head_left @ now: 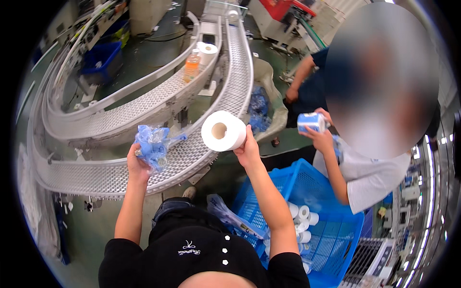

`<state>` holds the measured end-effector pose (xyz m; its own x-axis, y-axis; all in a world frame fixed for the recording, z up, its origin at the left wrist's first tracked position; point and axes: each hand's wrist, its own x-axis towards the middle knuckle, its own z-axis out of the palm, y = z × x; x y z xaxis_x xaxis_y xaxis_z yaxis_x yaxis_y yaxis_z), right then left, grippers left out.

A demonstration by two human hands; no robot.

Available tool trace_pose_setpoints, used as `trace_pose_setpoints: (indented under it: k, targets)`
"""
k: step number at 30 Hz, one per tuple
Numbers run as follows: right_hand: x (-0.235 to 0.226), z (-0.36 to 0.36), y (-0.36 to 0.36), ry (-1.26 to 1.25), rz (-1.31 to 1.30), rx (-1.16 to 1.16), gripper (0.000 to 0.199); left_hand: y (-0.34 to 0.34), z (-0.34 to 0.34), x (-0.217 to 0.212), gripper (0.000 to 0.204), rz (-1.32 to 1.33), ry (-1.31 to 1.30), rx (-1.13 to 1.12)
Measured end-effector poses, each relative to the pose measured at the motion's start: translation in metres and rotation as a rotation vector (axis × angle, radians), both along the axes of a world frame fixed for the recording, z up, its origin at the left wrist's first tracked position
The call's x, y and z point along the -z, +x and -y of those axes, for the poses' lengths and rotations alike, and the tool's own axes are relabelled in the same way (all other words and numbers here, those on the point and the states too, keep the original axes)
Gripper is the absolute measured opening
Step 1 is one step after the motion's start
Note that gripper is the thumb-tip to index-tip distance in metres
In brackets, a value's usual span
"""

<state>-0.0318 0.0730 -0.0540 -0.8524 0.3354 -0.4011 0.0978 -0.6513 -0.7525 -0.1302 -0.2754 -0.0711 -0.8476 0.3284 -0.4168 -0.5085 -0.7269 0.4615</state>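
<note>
In my left hand (pixel 138 162) is a crumpled blue and clear plastic wrapper (pixel 154 145), held up over the near curve of the conveyor. My right hand (pixel 248 148) grips a bare white toilet paper roll (pixel 224 131) by its right side, the brown cardboard core facing left. The roll is held above the conveyor belt (pixel 201 149). Both forearms reach forward, and the hands are apart from each other.
A blue plastic crate (pixel 336 230) with several white rolls (pixel 303 225) stands to my right. Beside it, a co-worker holds a wrapped roll (pixel 311 122). An orange drink bottle (pixel 191 66) and another roll (pixel 207 53) sit on the inner conveyor. A sack (pixel 270 96) holds blue wrappers.
</note>
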Motion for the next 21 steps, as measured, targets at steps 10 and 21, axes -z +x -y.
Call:
trace_pose_setpoints:
  k: [10,21]
  targets:
    - [0.090,0.076,-0.088,1.578,0.177,-0.457,0.030,-0.023,0.033,0.027,0.036,-0.030,0.298,0.012]
    - [-0.090,-0.017,0.119,1.787,0.180,0.227,0.016,-0.076,-0.282,0.014,0.053,-0.806,-0.474,0.397]
